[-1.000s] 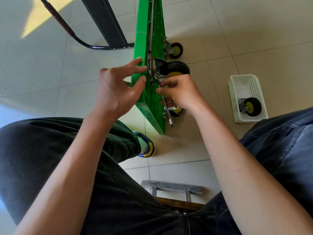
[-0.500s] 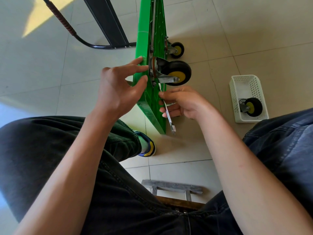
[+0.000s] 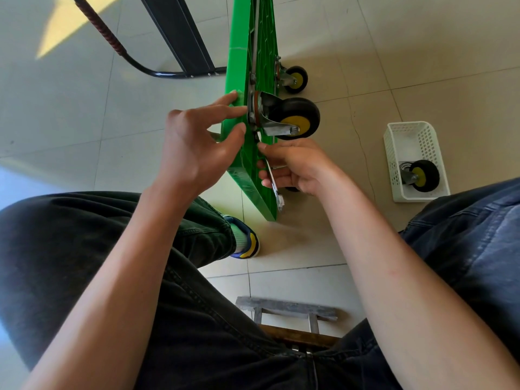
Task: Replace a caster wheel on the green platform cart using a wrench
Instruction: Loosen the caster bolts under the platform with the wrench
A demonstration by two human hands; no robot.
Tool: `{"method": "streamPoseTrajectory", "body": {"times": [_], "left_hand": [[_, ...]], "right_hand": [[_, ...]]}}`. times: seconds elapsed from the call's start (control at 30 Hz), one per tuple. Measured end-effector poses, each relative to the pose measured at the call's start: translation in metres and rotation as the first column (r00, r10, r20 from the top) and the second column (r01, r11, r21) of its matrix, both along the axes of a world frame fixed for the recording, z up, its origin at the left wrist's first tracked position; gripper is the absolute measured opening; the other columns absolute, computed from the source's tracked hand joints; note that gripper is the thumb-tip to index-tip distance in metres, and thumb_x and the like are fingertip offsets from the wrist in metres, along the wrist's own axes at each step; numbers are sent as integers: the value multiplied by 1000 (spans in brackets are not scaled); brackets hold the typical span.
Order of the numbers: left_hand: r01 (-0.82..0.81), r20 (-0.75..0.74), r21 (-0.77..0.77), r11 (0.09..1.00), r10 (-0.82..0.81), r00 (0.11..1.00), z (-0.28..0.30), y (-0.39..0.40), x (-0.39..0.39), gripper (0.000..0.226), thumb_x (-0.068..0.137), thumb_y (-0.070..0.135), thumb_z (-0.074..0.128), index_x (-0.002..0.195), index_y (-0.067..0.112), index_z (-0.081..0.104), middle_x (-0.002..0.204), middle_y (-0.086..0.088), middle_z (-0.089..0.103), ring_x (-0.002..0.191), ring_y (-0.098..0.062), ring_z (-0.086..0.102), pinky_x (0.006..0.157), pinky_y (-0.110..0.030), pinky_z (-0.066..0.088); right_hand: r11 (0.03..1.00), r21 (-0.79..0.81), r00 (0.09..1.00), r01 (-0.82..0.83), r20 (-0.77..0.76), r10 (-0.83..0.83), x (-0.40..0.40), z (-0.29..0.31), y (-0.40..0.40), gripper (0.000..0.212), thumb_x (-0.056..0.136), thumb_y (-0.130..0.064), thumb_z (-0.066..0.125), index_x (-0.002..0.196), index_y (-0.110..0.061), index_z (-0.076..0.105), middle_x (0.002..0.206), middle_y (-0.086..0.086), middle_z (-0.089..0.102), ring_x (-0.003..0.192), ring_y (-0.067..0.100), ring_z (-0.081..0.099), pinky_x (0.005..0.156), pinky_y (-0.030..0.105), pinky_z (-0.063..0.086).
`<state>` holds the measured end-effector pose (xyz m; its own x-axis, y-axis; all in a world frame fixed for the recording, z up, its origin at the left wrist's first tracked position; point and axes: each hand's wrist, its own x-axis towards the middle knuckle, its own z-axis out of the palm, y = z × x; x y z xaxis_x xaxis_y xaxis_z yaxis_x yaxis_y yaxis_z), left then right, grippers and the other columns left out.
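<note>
- Black handle bar (image 3: 146, 69), bent tube with a red-brown wrapped grip, lies on the pale tiled floor (image 3: 70, 114) by the cart's far end.
- Left hand (image 3: 194, 147): fingers spread and only lightly bent, fingertips touching the cart's top face and edge beside the caster plate; holds nothing.
- Green cart (image 3: 247, 170) stands on its long edge on the floor, ribbed plastic underside facing right. No readable writing.
- Caster (image 3: 292, 118) mounted near the cart's near end: black rubber tyre, yellow hub, shiny steel fork and plate. A second, smaller-looking wheel (image 3: 294, 79) further along.
- Right hand (image 3: 292, 167) grips a slim steel wrench (image 3: 274, 182), its head up at the caster plate, its tail at the cart's lower corner.
- White perforated plastic basket (image 3: 394, 164) on the floor, well right, holds a loose caster (image 3: 420, 178).
</note>
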<state>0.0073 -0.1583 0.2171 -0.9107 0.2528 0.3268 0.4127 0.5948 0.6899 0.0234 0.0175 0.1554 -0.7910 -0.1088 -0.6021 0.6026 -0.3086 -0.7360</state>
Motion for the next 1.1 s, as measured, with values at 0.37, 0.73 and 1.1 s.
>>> {"method": "streamPoseTrajectory", "body": {"times": [0.37,0.73,1.1], "left_hand": [[6,-15,-11,1000,-7,1000,2,2,1,29,89,16,67,115,15,77,131,-6,68,113,-2,68,70,-32,63],[15,-6,-47,999,-15,1000,1,0,0,29,89,23,66,116,19,77,133,-4,67,101,-21,75,68,-39,64],[-1,-13,-73,997,0,1000,3,0,0,29,90,26,66,116,20,78,134,-1,67,87,-20,77,64,-40,63]], "right_hand": [[998,43,999,-52,-4,52,6,3,-4,6,98,-14,67,100,-8,67,79,10,73,60,25,72,54,37,61],[997,16,997,-74,16,74,12,0,-5,16,100,-11,63,116,-15,64,86,14,66,60,23,68,60,46,62],[994,68,994,89,-77,-83,25,-6,-20,5,99,-13,66,103,-14,69,82,12,68,54,19,65,46,33,57]]}}
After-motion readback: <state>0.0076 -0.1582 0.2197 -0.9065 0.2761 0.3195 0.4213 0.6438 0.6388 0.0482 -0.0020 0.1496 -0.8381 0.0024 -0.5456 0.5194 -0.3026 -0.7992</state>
